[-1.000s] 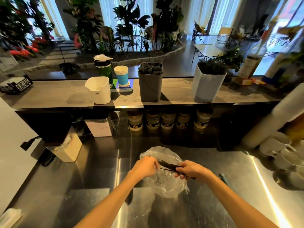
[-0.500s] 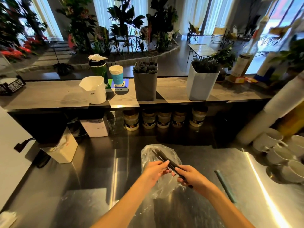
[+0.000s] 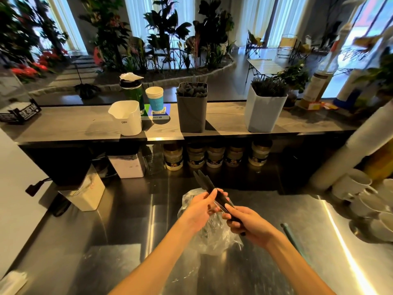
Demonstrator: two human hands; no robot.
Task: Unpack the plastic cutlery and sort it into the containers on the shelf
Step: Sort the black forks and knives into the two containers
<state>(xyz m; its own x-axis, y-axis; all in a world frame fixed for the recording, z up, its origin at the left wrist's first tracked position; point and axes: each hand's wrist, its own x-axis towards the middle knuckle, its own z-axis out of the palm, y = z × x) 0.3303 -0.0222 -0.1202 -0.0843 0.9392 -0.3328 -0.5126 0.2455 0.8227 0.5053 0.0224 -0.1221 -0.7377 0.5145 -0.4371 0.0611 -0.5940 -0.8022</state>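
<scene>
A bundle of black plastic cutlery [image 3: 207,185] sticks up and away from a clear plastic bag [image 3: 214,239] over the steel counter. My right hand [image 3: 247,224] grips the bundle's lower end. My left hand [image 3: 200,209] holds the bag's mouth around the bundle's middle. On the wooden shelf [image 3: 63,124] stand a white container [image 3: 127,118] that looks empty, a dark grey container [image 3: 192,111] full of black cutlery, and a pale blue container [image 3: 262,112] also full of black cutlery.
On the shelf are a green canister [image 3: 133,93] and a blue-and-white cup [image 3: 155,101]. Several jars [image 3: 214,156] line up under the shelf. White mugs [image 3: 359,188] crowd the counter's right. A dark stick [image 3: 290,233] lies right of my hands.
The black cutlery has slid further out of the bag, up and away from me. My head has moved closer to the shelf.
</scene>
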